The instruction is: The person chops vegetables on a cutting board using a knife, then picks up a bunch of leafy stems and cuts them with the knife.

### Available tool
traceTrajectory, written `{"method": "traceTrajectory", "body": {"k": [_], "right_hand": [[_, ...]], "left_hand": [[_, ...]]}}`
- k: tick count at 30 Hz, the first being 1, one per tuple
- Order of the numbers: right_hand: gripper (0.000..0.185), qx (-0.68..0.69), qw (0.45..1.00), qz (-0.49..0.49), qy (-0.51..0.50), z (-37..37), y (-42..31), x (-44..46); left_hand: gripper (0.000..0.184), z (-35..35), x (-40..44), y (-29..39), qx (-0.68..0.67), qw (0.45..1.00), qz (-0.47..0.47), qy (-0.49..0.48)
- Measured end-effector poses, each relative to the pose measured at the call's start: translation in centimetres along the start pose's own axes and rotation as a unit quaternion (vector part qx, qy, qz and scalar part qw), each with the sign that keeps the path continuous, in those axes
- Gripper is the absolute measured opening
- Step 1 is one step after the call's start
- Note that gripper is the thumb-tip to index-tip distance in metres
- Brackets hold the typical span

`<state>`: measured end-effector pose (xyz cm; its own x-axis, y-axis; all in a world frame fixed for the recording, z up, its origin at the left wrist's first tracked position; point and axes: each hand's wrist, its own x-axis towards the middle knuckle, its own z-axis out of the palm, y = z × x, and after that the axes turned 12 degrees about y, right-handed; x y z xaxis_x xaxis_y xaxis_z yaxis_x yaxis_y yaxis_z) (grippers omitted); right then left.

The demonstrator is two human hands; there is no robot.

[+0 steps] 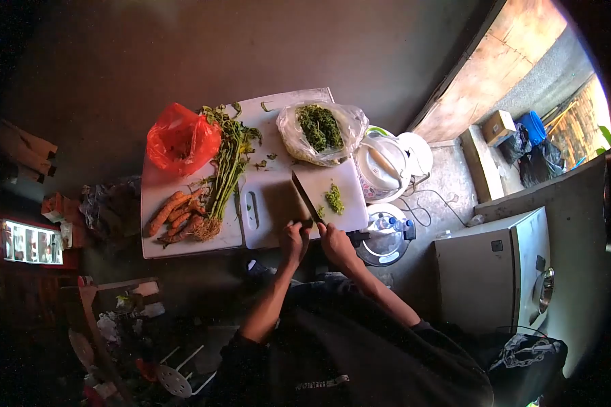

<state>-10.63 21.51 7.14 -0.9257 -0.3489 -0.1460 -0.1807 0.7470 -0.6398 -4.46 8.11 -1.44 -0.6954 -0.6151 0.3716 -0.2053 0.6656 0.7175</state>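
Note:
A knife (304, 195) slants across the white cutting board (349, 178), its tip pointing away from me. My right hand (337, 244) is closed around its handle. Close beside it, at the board's near edge, my left hand (294, 241) has its fingers curled together near the blade's base; whatever they hold is too small to make out. Finely chopped greens (334, 199) lie on the board to the right of the blade. Left of the board rests a bunch of long green stalks with roots (229, 169), beside several carrots (173, 216).
A red plastic bag (182, 139) and a clear bag of chopped leaves (320, 129) stand on the white table (153, 239). Right of it are a rice cooker (381, 166) and a pot with a clear lid (385, 239). Cords cross the floor toward a white fridge (478, 261).

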Motion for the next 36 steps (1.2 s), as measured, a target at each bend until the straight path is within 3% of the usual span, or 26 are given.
{"method": "traceTrajectory", "body": {"k": [3,6,10,13,15,17,20,23,25,26,28,30,32,36], "right_hand": [[0.047,0.021,1.0,-0.013,0.009,0.0,0.4,-0.7],[0.048,0.021,1.0,-0.002,0.02,0.3,-0.1,-0.8],[0.049,0.013,1.0,-0.007,-0.013,-0.7,-0.5,-0.2],[0.048,0.023,1.0,0.002,-0.003,-0.6,-0.3,-1.0],[0.048,0.015,1.0,-0.007,0.011,0.1,0.1,-1.1],[0.047,-0.006,1.0,-0.005,0.017,1.1,0.4,-0.5],[0.048,0.011,0.999,-0.047,0.001,-0.3,0.1,-0.1],[0.049,0.021,0.999,-0.024,0.0,-0.8,-0.1,-0.8],[0.05,0.016,0.999,-0.027,0.009,0.2,0.4,-1.1],[0.05,0.014,0.999,-0.025,0.022,0.6,0.8,-1.1],[0.049,-0.001,0.999,-0.039,0.014,0.4,0.7,-0.6],[0.049,-0.013,0.999,-0.048,0.008,0.3,1.3,-0.5],[0.046,0.042,0.992,-0.117,0.021,0.9,2.6,-0.4],[0.047,0.014,0.998,-0.062,0.02,1.3,1.9,-1.2]], "left_hand": [[0.028,0.5,-0.9,-0.4,-0.002,0.998,0.038,0.057],[0.028,1.0,-1.3,-0.9,0.041,0.998,0.045,0.018],[0.029,0.4,-1.0,-0.8,0.039,0.993,0.104,0.045],[0.031,-0.4,-0.6,-0.3,0.017,0.997,0.069,0.0],[0.037,-0.1,-0.8,-0.1,-0.013,0.995,0.071,0.075],[0.035,0.3,-0.9,0.0,-0.021,0.995,0.055,0.086],[0.027,-0.6,-0.2,0.4,0.011,0.996,0.064,0.063],[0.023,-0.4,0.0,0.0,-0.007,1.0,0.0,0.003],[0.021,0.6,-0.8,-0.6,-0.018,0.987,0.08,0.14],[0.021,0.9,-1.4,-0.9,-0.018,0.987,0.075,0.143],[0.017,-1.1,-0.8,1.0,0.041,0.999,0.016,0.01],[0.015,-1.2,-1.2,1.0,0.062,0.997,0.045,0.025],[0.013,-1.2,-1.1,0.4,0.086,0.993,0.074,0.043],[0.015,-1.1,-1.3,0.1,0.073,0.995,0.058,0.026]]}}
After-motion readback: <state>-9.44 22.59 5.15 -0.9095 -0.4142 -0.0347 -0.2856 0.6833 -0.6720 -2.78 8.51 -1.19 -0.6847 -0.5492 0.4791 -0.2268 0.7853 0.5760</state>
